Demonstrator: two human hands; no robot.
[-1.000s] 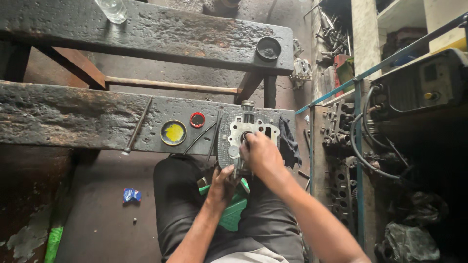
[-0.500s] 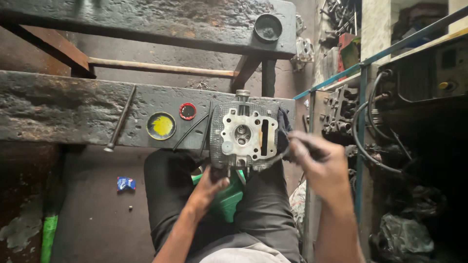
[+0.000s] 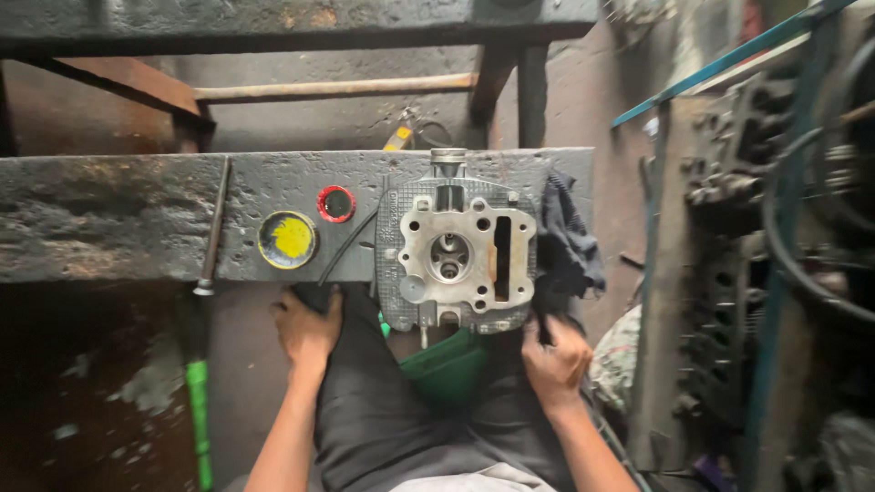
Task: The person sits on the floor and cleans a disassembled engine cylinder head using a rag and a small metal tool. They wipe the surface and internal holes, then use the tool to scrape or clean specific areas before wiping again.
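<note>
The cylinder head point(image 3: 458, 255), cast metal, looks heavy, rigid, greasy; grip its finned edges. Right hand point(image 3: 554, 360), at its 4 o'clock, pinches the rag point(image 3: 567, 246); left hand point(image 3: 308, 330) rests loosely curled on the knee.

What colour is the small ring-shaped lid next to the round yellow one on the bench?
Red, with a dark centre: the ring-shaped lid, seen clearly in the head view.

The right hand's point(image 3: 553, 361) fingertips are hidden in the dark rag point(image 3: 567, 248); beyond it, the machinery point(image 3: 729, 237) is blurred and cut off.
</note>
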